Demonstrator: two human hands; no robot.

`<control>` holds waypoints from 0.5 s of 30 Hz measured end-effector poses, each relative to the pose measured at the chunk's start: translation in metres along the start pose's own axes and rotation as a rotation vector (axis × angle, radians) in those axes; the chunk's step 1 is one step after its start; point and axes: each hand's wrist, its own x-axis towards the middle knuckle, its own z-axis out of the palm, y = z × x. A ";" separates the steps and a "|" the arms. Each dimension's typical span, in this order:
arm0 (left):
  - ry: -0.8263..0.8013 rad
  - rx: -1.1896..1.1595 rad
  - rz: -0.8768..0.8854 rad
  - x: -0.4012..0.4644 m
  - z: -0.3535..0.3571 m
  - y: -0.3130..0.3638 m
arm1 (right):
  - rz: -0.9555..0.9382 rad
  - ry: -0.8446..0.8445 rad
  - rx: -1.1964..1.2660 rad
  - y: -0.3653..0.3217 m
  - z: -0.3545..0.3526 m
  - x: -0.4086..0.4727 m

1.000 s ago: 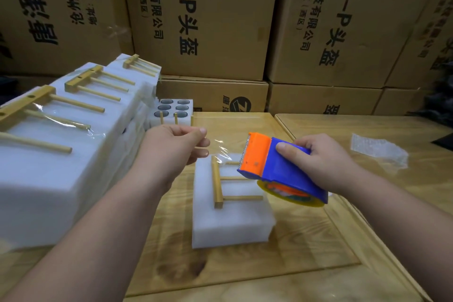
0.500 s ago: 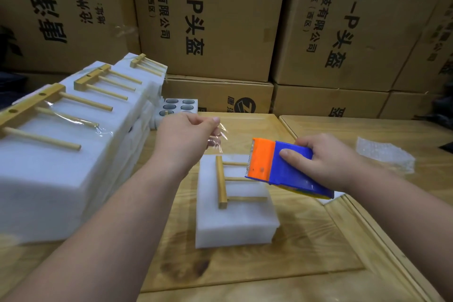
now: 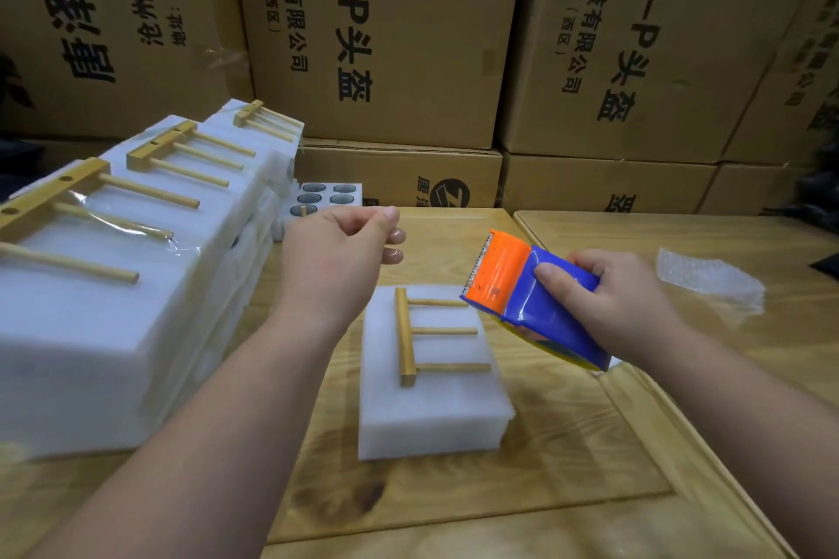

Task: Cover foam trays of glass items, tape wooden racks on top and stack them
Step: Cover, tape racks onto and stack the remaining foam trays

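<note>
Standing by the desk (image 3: 590, 445), I'd say this is the taping step: right hand (image 3: 626, 304) has its grip wrapped round the blue-and-orange tape dispenser (image 3: 526, 300), held in the air just above the right edge of the foam block (image 3: 431, 404), toothed edge pointing left. Left hand (image 3: 336, 259) is raised over the far-left side of the block w/ fingertips pinched together, probably on the free end of clear tape, but the tape itself is too faint to make out, so can't say for sure. The wooden rack (image 3: 408, 338) lies flat on top of the block, spine on the left, three pegs pointing right, no tape visible on it yet. To do this well, imo: pull enough tape to span the rack and wrap down both sides of the foam, keep it taut so it doesn't curl or stick to itself, lay it across the pegs rather than along them, press down, then cut against the teeth. Rack is loose, so one nudge could skew it; steady it first. Finished blocks w/ racks taped on sit in a stack (image 3: 136, 286) at left; an uncovered tray (image 3: 324, 195) w/ round holes is behind the left hand, near the cardboard boxes (image 3: 386, 36).
</note>
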 end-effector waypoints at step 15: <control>0.055 -0.079 -0.172 0.009 -0.013 -0.024 | -0.107 -0.241 -0.215 -0.014 -0.022 0.041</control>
